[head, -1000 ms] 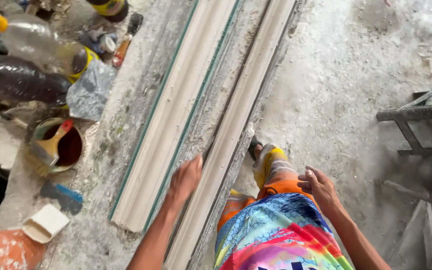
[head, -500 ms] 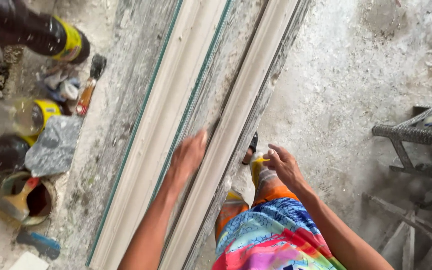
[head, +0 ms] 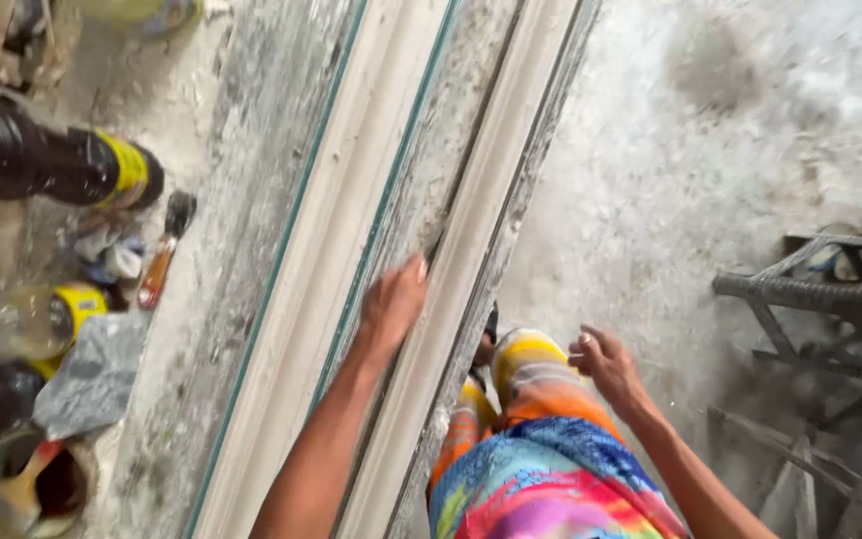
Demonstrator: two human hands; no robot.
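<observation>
Plaster moulding [head: 451, 289], left hand [head: 391, 309] further along

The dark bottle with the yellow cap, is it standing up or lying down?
Lying down. The dark bottle lies on its side on the dusty surface, its yellow cap pointing sideways toward the long white moulding.

Both long white mouldings [head: 341, 269] are running off the top and bottom picture edges, the left hand [head: 391, 309] is blurring so its fingers [head: 417, 269] are melting together, and the tin [head: 27, 484] at the tabletop's near left corner is getting cropped.
</observation>
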